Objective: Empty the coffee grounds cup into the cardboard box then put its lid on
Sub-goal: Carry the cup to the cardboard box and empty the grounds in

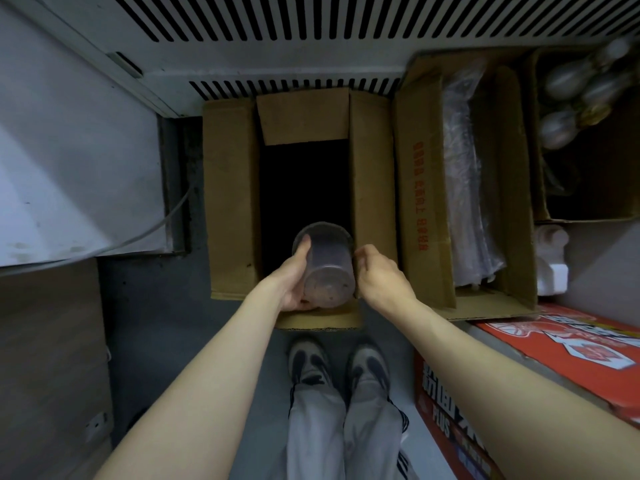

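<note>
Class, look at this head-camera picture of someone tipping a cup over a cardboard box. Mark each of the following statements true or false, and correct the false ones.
1. The cup is tipped with its mouth pointing into the open cardboard box. True.
2. The left hand is away from the cup. False: it grips the cup's side, thumb along its wall.
3. The right hand is at the cup's other side. True.
4. The lid is already on the cup. False: the cup's mouth is open and no lid shows in the picture.
5. The box flaps are folded shut. False: they are spread open, showing a dark inside.
</note>
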The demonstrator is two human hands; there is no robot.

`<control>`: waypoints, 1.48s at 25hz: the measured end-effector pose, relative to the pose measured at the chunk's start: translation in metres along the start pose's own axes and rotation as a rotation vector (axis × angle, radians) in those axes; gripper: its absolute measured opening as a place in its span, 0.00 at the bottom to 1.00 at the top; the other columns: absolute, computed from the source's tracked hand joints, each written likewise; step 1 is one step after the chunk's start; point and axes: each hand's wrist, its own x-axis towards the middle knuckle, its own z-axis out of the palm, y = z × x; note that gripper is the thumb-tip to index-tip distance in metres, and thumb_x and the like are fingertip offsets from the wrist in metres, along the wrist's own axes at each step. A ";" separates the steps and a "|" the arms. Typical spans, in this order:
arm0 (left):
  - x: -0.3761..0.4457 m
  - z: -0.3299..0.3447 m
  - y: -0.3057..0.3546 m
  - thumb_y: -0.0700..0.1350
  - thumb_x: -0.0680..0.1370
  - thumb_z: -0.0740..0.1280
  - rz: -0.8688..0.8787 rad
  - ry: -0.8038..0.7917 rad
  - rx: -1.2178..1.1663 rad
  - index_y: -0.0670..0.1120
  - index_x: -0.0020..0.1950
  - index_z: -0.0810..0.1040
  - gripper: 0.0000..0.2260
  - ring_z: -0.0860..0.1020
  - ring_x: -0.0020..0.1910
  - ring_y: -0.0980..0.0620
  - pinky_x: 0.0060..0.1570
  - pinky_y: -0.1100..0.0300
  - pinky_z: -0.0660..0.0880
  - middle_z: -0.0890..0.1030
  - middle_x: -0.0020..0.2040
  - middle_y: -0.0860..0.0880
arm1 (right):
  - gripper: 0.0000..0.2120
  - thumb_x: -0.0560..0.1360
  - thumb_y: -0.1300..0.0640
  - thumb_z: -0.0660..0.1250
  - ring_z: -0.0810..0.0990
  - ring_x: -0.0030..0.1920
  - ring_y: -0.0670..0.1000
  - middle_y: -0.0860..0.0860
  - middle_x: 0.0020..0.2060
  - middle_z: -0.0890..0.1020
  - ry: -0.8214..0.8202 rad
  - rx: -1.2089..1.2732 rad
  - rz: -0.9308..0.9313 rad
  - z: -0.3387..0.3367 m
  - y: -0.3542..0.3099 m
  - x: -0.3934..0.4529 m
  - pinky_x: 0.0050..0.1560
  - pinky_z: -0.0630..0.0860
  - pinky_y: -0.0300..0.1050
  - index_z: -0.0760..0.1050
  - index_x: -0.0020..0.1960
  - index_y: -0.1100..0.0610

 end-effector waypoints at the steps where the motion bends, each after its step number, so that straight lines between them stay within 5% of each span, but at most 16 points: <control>1: -0.001 0.000 0.000 0.76 0.76 0.59 -0.009 0.022 -0.005 0.47 0.75 0.71 0.40 0.82 0.59 0.39 0.51 0.46 0.81 0.82 0.62 0.38 | 0.18 0.83 0.54 0.51 0.78 0.57 0.57 0.55 0.63 0.78 -0.001 -0.002 -0.002 0.000 0.001 0.000 0.55 0.77 0.55 0.67 0.71 0.51; 6: -0.001 -0.006 0.005 0.77 0.76 0.57 0.109 0.169 -0.234 0.49 0.78 0.68 0.41 0.82 0.53 0.41 0.42 0.48 0.81 0.82 0.63 0.41 | 0.19 0.82 0.55 0.51 0.76 0.60 0.59 0.56 0.65 0.76 0.001 -0.002 -0.022 -0.003 0.001 -0.003 0.57 0.75 0.55 0.66 0.72 0.52; 10: -0.007 -0.003 0.004 0.76 0.75 0.61 0.009 0.072 -0.025 0.48 0.76 0.69 0.40 0.82 0.52 0.40 0.36 0.49 0.81 0.82 0.59 0.39 | 0.17 0.82 0.56 0.51 0.76 0.60 0.61 0.57 0.64 0.76 0.016 -0.010 0.000 -0.005 0.003 -0.002 0.58 0.76 0.58 0.66 0.70 0.52; 13: -0.008 -0.007 0.000 0.75 0.73 0.64 -0.075 0.002 0.078 0.46 0.76 0.70 0.42 0.83 0.54 0.39 0.40 0.47 0.81 0.82 0.60 0.37 | 0.18 0.82 0.56 0.51 0.76 0.61 0.61 0.56 0.65 0.75 0.005 -0.012 0.016 -0.006 0.006 -0.001 0.59 0.75 0.59 0.66 0.70 0.51; 17: -0.005 -0.018 -0.001 0.75 0.75 0.61 0.054 0.064 -0.060 0.48 0.76 0.69 0.40 0.83 0.55 0.41 0.41 0.48 0.81 0.83 0.61 0.40 | 0.19 0.82 0.55 0.52 0.76 0.61 0.60 0.55 0.66 0.75 -0.009 -0.011 0.011 -0.007 0.011 -0.002 0.60 0.75 0.58 0.65 0.72 0.50; 21: -0.001 -0.015 -0.005 0.74 0.77 0.60 0.065 0.029 -0.003 0.47 0.76 0.71 0.38 0.82 0.58 0.41 0.55 0.46 0.80 0.83 0.62 0.40 | 0.18 0.83 0.51 0.50 0.77 0.61 0.59 0.56 0.66 0.76 0.000 -0.001 0.009 -0.011 0.016 0.001 0.59 0.75 0.57 0.66 0.71 0.50; 24: -0.007 -0.019 -0.004 0.75 0.75 0.62 -0.019 -0.028 0.198 0.48 0.75 0.71 0.39 0.83 0.56 0.41 0.50 0.47 0.82 0.83 0.57 0.39 | 0.18 0.83 0.50 0.50 0.76 0.62 0.60 0.57 0.66 0.76 -0.002 0.001 0.014 -0.013 0.019 0.002 0.61 0.74 0.58 0.66 0.71 0.51; 28: -0.010 -0.022 -0.002 0.75 0.75 0.61 0.041 -0.007 0.161 0.49 0.76 0.69 0.39 0.83 0.55 0.42 0.49 0.48 0.81 0.83 0.56 0.41 | 0.18 0.83 0.50 0.51 0.77 0.62 0.60 0.57 0.65 0.77 -0.021 0.000 -0.006 -0.010 0.021 -0.004 0.61 0.75 0.58 0.66 0.71 0.52; 34: -0.025 -0.024 -0.009 0.77 0.75 0.57 0.087 -0.028 0.146 0.48 0.74 0.74 0.40 0.83 0.60 0.40 0.62 0.43 0.80 0.84 0.60 0.40 | 0.12 0.82 0.48 0.54 0.78 0.49 0.59 0.57 0.55 0.80 -0.072 -0.090 0.038 -0.003 0.017 -0.020 0.50 0.76 0.53 0.71 0.56 0.54; 37: -0.041 -0.032 -0.009 0.78 0.74 0.58 0.108 -0.013 0.120 0.49 0.73 0.75 0.41 0.83 0.61 0.41 0.61 0.43 0.80 0.84 0.62 0.41 | 0.22 0.81 0.40 0.53 0.78 0.51 0.61 0.57 0.56 0.81 -0.080 -0.189 0.122 0.001 0.013 -0.036 0.46 0.72 0.52 0.74 0.58 0.56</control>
